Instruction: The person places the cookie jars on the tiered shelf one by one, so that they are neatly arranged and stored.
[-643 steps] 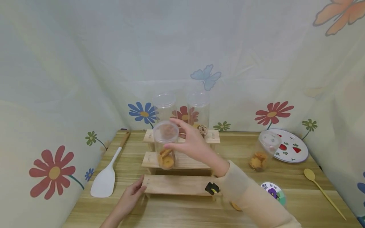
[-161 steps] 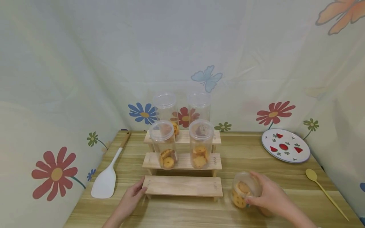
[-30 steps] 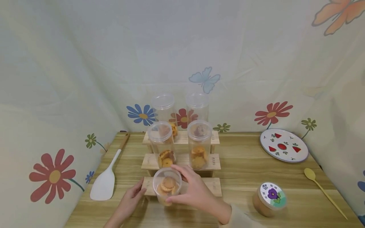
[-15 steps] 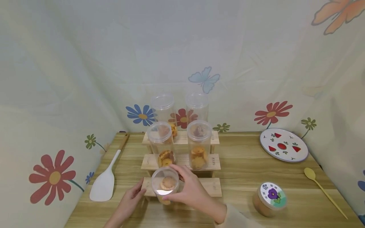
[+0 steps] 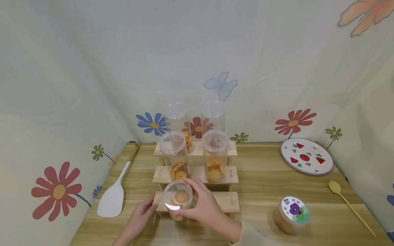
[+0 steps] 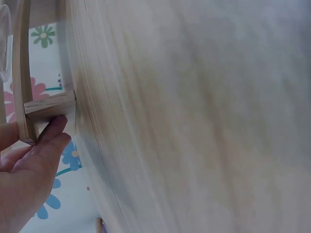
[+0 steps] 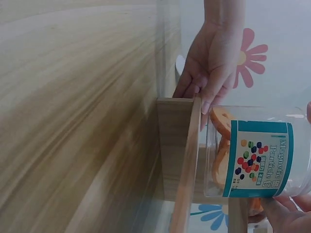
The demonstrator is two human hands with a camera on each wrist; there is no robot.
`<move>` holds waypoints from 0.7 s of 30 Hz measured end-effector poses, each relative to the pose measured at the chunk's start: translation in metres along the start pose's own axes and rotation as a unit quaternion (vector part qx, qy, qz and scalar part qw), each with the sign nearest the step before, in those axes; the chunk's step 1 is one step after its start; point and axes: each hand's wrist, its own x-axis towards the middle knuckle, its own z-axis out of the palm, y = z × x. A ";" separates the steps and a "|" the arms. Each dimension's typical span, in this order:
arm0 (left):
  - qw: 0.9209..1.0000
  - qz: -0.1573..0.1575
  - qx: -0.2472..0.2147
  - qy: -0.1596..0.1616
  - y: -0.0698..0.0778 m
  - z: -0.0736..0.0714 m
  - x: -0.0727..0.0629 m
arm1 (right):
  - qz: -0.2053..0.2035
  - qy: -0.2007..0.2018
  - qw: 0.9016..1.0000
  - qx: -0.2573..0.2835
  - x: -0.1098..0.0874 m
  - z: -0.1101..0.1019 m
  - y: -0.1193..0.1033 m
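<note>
My right hand grips a clear plastic jar of round biscuits, upright over the left part of the lowest step of a wooden tiered rack. The right wrist view shows a teal-edged label on this jar. Its base is at the board, though I cannot tell whether it touches. My left hand holds the left end of the same step, thumb above and fingers beneath in the left wrist view. Two biscuit jars, a left one and a right one, stand on the middle step.
Two tall clear jars, left and right, stand on the top step. A white spatula lies left. At right are a tub with a flower-print lid, a patterned plate and a yellow spoon.
The held jar came from the table right of the rack onto the lowest step, then shifted slightly left. Earlier, another biscuit jar left the plate's side. My left hand stays on the rack.
</note>
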 end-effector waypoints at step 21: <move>1.000 -0.022 0.002 0.002 -0.003 -0.001 0.001 | 0.021 0.012 1.000 -0.002 0.002 0.009 0.009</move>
